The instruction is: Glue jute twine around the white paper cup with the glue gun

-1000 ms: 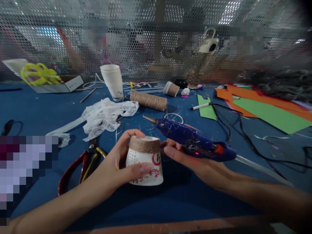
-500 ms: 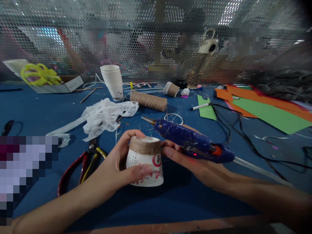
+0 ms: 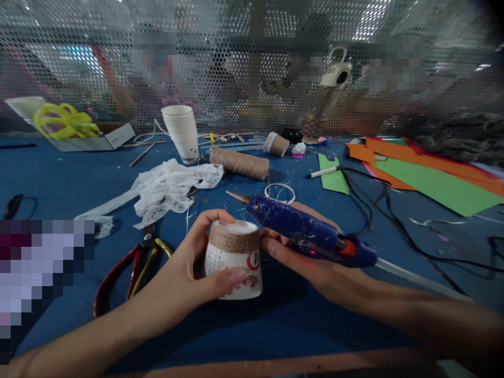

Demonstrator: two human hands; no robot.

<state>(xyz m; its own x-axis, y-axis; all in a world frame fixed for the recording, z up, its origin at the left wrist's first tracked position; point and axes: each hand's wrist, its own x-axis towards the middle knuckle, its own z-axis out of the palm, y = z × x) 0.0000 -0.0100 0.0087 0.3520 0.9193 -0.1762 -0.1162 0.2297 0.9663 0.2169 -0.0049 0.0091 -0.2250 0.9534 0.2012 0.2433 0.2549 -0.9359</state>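
Note:
My left hand [image 3: 200, 262] is wrapped round a small printed paper cup [image 3: 226, 286] held upside down, its thumb across the front. Brown twine [image 3: 234, 242] circles the cup's narrow upper end, and the cup carries a red blossom print. In my right hand [image 3: 315, 270] is a blue hot glue gun [image 3: 295, 220] with a lit red light; its nozzle points left, above and behind the cup. My right fingertips reach the cup's right side by the twine; whether they pinch the strand is hard to see. A clear glue stick [image 3: 417, 278] sticks out of the gun's back.
Beyond my hands lie white lace [image 3: 165, 191], a twine roll [image 3: 240, 163] and stacked paper cups [image 3: 181, 134]. Red-and-yellow-handled pliers [image 3: 136, 268] rest at left. Coloured paper [image 3: 437, 184] and a black cord [image 3: 405, 231] are at right. A perforated metal screen [image 3: 236, 68] stands behind.
The glue gun has moved slightly left and its nozzle sits a little lower. The cup has tipped slightly in my left hand, which keeps its grip.

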